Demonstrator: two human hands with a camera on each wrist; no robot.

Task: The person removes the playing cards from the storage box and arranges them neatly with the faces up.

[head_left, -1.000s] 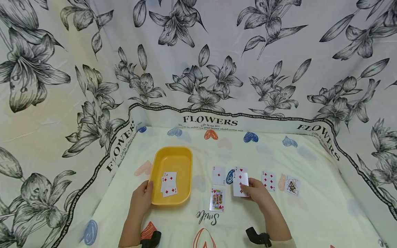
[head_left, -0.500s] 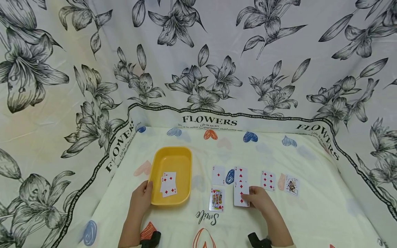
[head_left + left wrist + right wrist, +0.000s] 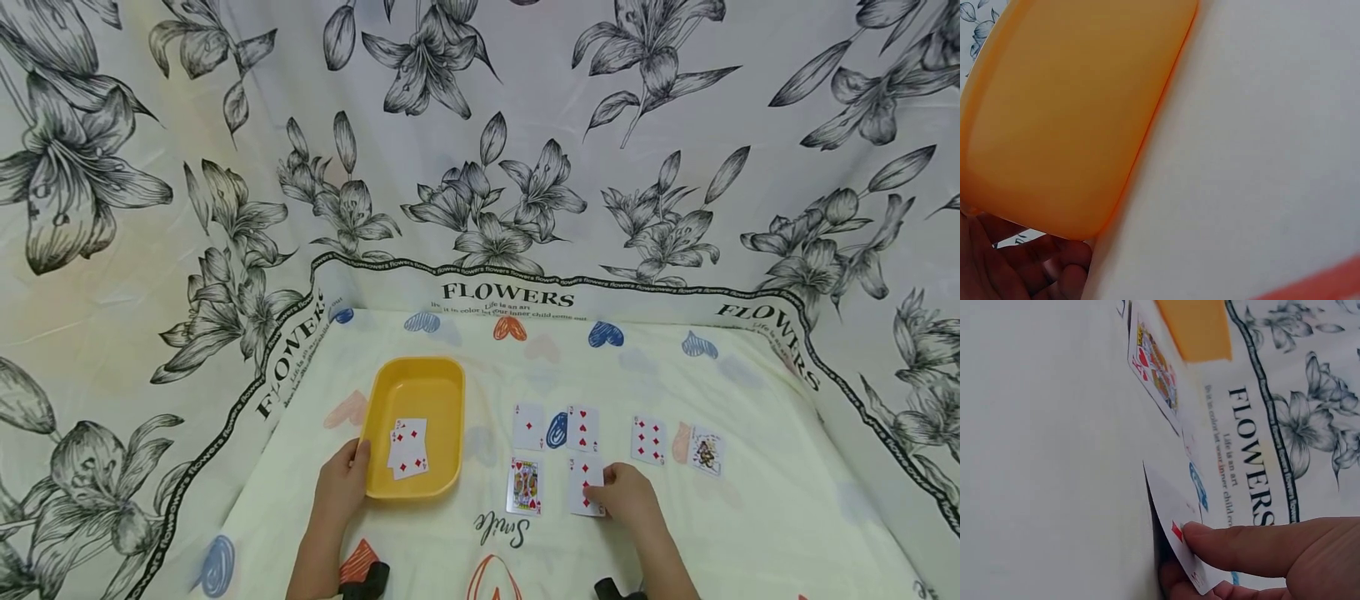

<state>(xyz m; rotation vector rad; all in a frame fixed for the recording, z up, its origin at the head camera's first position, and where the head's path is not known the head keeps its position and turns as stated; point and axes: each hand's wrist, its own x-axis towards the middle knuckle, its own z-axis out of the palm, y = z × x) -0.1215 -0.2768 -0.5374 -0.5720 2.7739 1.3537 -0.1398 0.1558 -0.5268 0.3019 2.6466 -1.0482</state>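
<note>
Before flower-print fabric [image 3: 525, 92], the right grip [image 3: 630, 496] pinches a diamond card [image 3: 578, 482] beside the king of hearts [image 3: 524, 487], apparently placing it; release seems due next. The left grip [image 3: 342, 481] holds a yellow tray [image 3: 417, 385].

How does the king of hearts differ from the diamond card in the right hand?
The king of hearts bears a colourful figure; the diamond card shows red diamonds. The right hand pinches the diamond card; no hand touches the king of hearts. Both are face-up red-suit cards.
</note>
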